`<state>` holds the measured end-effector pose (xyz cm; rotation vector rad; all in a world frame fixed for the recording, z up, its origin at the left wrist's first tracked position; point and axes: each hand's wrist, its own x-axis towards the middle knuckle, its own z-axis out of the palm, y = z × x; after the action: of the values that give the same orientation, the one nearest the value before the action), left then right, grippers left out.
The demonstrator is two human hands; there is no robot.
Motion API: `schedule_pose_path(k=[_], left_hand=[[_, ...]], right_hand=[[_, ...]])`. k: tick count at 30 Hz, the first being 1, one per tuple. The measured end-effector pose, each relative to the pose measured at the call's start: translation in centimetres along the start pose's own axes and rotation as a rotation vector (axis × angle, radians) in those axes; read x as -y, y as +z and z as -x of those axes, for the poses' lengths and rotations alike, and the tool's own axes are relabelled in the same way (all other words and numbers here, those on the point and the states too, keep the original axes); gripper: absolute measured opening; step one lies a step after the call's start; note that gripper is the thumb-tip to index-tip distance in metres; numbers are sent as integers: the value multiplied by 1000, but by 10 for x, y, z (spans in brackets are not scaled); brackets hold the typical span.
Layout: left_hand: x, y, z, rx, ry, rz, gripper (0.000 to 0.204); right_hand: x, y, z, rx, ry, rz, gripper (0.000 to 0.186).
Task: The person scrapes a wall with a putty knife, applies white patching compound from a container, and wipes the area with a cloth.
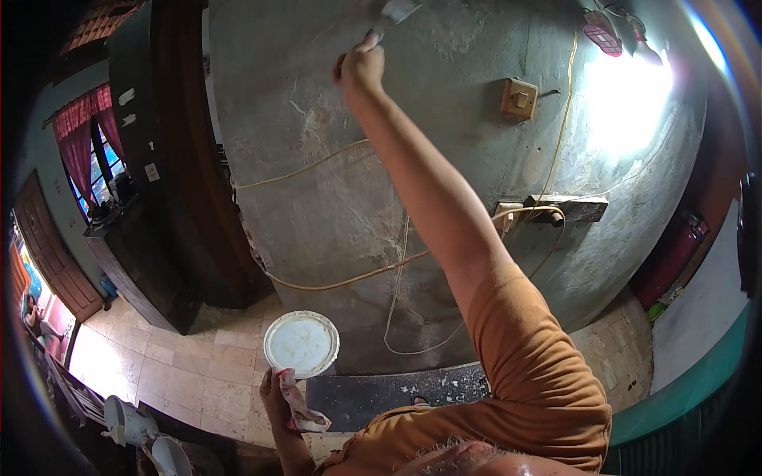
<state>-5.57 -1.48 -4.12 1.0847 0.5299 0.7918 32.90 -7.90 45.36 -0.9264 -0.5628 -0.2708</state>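
High on the weathered grey wall point(309, 222), my right hand point(361, 67) is closed on a scraper-like tool point(401, 11), its pale blade blurred near the plaster. My forearm stretches up across the middle of the view. At the lower middle, my left hand point(276, 397) grips a white round lid point(302, 341) by its lower rim, along with a crumpled white-and-red cloth or wrapper point(308, 416) that hangs below it.
A switch point(518, 99), a socket strip point(579, 208), loose cables and a glaring lamp line the wall. A dark mat point(349, 397) lies at its foot. White buckets point(123, 420) stand lower left; a person point(36, 317) sits beyond the open door at far left.
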Motion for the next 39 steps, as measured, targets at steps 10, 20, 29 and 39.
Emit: schedule_pose_path(k=[10, 20, 29, 39], left_hand=[[-47, 30, 13, -70, 28, -129, 35], [-39, 11, 17, -95, -71, 147, 35], [-30, 6, 21, -28, -50, 99, 31], [-23, 3, 27, -17, -176, 23, 31]], right_hand=[[13, -106, 226, 708, 296, 438, 37], [-28, -205, 293, 1337, 395, 1038, 31], [-61, -221, 289, 1473, 453, 988, 32], [-91, -221, 329, 1478, 423, 818, 33]])
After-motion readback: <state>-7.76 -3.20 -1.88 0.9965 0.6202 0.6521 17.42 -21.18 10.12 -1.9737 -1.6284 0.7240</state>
